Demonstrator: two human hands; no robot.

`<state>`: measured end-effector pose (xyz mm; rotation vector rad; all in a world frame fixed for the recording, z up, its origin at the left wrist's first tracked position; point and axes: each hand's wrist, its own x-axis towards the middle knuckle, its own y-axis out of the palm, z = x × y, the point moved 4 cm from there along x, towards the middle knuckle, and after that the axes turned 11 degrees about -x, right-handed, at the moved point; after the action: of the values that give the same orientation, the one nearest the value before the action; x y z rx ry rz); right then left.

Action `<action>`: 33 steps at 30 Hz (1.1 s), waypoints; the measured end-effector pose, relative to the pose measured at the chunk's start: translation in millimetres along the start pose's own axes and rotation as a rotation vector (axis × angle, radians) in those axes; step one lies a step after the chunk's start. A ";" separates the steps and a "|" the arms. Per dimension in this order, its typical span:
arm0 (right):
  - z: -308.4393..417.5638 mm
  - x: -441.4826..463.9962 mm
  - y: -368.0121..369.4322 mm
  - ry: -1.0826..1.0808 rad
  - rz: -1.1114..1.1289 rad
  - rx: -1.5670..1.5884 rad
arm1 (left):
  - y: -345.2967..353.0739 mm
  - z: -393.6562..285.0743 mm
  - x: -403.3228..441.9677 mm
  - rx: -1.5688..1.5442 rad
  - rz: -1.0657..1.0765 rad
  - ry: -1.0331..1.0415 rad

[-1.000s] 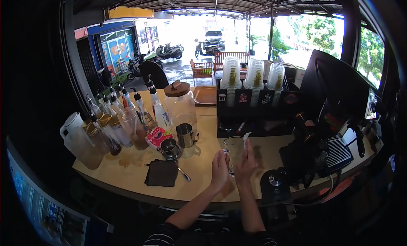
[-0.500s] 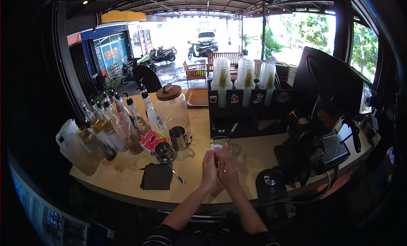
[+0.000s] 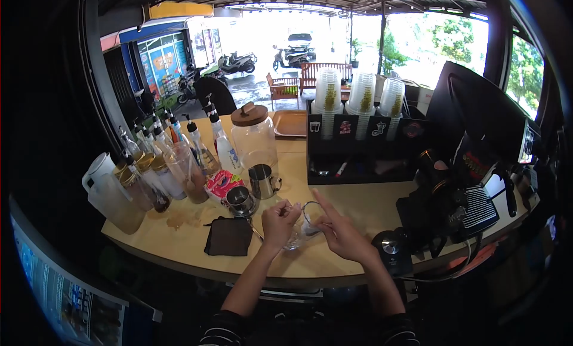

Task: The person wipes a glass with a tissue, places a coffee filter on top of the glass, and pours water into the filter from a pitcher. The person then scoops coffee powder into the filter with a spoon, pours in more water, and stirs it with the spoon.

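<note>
A clear glass (image 3: 296,237) is between my hands over the counter's front, its rim toward my right hand and its base lower left, so it looks tilted. Something white shows at its right side; I cannot make out what it is. My right hand (image 3: 346,234) is at the glass's right side, index finger stretched along the rim, thumb and other fingers bent against it. My left hand (image 3: 280,224) is by the glass's left side, fingers curled in a pinch. What they hold, if anything, is hidden. A folded dark cloth (image 3: 228,237) lies left of that hand.
Two metal pitchers (image 3: 261,182) (image 3: 240,200), a red-and-white packet (image 3: 223,183), a lidded jar (image 3: 253,137) and several pump bottles (image 3: 224,146) stand on the left. Plastic cups (image 3: 328,98) top a black organizer (image 3: 364,155) behind. Black coffee equipment (image 3: 439,185) occupies the right.
My hands were together before the glass; now they have separated to either side of it. The glass has come nearer and tilted. The view has shifted slightly.
</note>
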<state>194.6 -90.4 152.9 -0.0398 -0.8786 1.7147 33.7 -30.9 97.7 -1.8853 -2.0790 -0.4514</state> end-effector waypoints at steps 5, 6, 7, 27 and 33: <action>-21.7 3.1 -25.1 -0.151 0.103 0.202 | -13.0 7.3 -4.1 -0.214 0.089 -0.008; -25.8 9.2 -25.2 -0.154 0.110 0.202 | -16.0 8.0 -3.0 -0.282 0.116 -0.010; -33.3 15.8 -33.7 -0.081 -0.076 0.263 | -16.4 9.3 -2.3 -0.351 0.146 -0.013; -51.6 -15.4 46.2 0.193 -0.554 0.606 | 6.4 51.9 6.0 -0.274 -0.370 0.063; -83.4 -21.4 31.8 0.221 -0.553 1.016 | 6.9 55.6 8.5 -0.318 -0.466 0.104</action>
<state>213.7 -66.7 66.3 0.6227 0.2080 1.4114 39.2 0.9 51.2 -1.4641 -2.4869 -1.0162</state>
